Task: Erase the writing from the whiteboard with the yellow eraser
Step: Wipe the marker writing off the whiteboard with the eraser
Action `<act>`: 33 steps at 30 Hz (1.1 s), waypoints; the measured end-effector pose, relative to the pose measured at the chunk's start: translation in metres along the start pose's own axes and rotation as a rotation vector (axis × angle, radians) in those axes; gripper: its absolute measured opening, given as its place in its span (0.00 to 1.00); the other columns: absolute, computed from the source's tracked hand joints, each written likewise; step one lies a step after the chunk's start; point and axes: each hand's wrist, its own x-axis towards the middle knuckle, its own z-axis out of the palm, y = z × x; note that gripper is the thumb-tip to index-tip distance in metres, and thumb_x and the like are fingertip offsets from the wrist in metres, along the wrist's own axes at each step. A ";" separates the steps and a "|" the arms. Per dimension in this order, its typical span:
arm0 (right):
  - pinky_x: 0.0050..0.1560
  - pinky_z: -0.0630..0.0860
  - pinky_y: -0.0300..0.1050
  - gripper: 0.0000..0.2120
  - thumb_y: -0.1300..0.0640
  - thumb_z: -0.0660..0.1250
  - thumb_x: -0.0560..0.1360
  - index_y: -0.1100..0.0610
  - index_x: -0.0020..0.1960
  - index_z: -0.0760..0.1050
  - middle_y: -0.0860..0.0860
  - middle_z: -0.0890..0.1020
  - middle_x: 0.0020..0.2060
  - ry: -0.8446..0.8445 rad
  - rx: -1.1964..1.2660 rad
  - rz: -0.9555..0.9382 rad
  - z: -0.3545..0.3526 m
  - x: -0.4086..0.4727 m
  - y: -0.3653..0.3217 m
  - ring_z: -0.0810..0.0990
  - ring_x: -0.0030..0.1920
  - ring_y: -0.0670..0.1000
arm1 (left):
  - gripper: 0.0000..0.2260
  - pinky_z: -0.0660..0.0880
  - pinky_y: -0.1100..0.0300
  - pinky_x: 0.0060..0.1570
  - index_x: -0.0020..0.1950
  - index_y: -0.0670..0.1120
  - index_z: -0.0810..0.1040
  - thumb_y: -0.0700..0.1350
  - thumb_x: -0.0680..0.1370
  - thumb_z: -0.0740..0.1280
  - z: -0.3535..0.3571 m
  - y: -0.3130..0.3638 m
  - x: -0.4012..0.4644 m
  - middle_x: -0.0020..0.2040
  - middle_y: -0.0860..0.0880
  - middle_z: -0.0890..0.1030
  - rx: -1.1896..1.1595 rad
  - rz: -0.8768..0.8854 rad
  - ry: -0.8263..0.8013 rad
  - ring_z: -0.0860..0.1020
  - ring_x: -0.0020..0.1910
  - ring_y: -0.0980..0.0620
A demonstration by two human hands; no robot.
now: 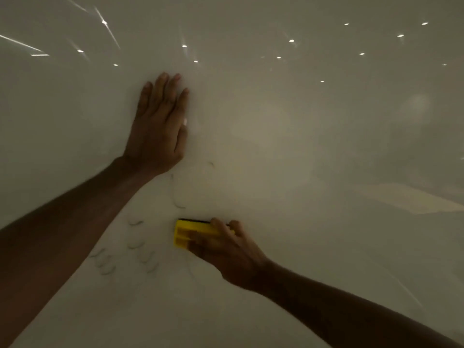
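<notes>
Two hands: left hand [158,131] flat on whiteboard [301,146]; right hand [226,249] grips yellow eraser [187,233].

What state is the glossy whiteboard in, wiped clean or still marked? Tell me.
Still marked: faint curved pen strokes remain on the glossy whiteboard, left of the yellow eraser.

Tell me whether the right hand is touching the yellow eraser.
Touching. The head view shows the right hand with its fingers wrapped over the yellow eraser, covering its right end, against the whiteboard.

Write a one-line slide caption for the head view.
Right hand wipes yellow eraser over faint marks; left hand flat on whiteboard.
</notes>
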 end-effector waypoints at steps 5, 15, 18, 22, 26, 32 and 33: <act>0.52 0.66 0.53 0.32 0.58 0.65 0.76 0.45 0.78 0.63 0.44 0.63 0.76 0.301 0.070 0.432 -0.053 0.046 0.073 0.67 0.62 0.59 | 0.23 0.54 0.35 0.79 0.78 0.35 0.67 0.39 0.82 0.58 -0.016 -0.025 -0.028 0.80 0.32 0.64 0.045 -0.083 -0.011 0.60 0.80 0.30; 0.52 0.67 0.52 0.33 0.60 0.66 0.73 0.43 0.76 0.67 0.43 0.63 0.79 0.124 0.088 0.115 -0.018 0.086 -0.009 0.65 0.66 0.61 | 0.24 0.51 0.37 0.80 0.80 0.37 0.65 0.44 0.84 0.55 -0.046 -0.083 -0.080 0.81 0.33 0.61 0.097 -0.191 -0.087 0.57 0.81 0.30; 0.53 0.67 0.52 0.30 0.59 0.60 0.73 0.44 0.74 0.70 0.44 0.67 0.77 0.127 0.069 0.053 -0.025 0.092 0.003 0.66 0.67 0.60 | 0.25 0.49 0.38 0.80 0.80 0.37 0.64 0.45 0.85 0.54 -0.053 -0.099 -0.094 0.81 0.33 0.61 0.098 -0.210 -0.108 0.57 0.81 0.31; 0.52 0.65 0.51 0.36 0.60 0.63 0.74 0.42 0.79 0.62 0.43 0.57 0.80 0.329 0.052 0.628 -0.070 0.121 0.051 0.68 0.64 0.59 | 0.25 0.51 0.37 0.80 0.80 0.36 0.63 0.46 0.85 0.54 -0.065 -0.130 -0.116 0.81 0.32 0.60 0.102 -0.230 -0.116 0.57 0.81 0.30; 0.53 0.67 0.56 0.31 0.59 0.64 0.74 0.48 0.77 0.67 0.50 0.63 0.79 0.453 0.069 0.930 -0.062 0.149 0.019 0.66 0.64 0.61 | 0.25 0.51 0.35 0.79 0.80 0.35 0.62 0.45 0.85 0.54 -0.073 -0.158 -0.142 0.81 0.30 0.59 0.111 -0.248 -0.115 0.56 0.81 0.29; 0.54 0.71 0.56 0.33 0.63 0.57 0.73 0.43 0.76 0.67 0.42 0.61 0.79 0.104 0.125 0.266 0.012 0.147 -0.106 0.66 0.67 0.61 | 0.26 0.50 0.33 0.79 0.81 0.34 0.60 0.44 0.84 0.54 -0.079 -0.185 -0.180 0.81 0.28 0.58 0.088 -0.254 -0.141 0.55 0.81 0.27; 0.54 0.72 0.55 0.32 0.61 0.57 0.72 0.43 0.75 0.67 0.42 0.63 0.78 0.017 0.100 0.154 0.016 0.144 -0.113 0.66 0.67 0.61 | 0.26 0.51 0.33 0.79 0.81 0.34 0.60 0.44 0.84 0.54 -0.079 -0.188 -0.185 0.81 0.28 0.58 0.088 -0.249 -0.141 0.55 0.80 0.27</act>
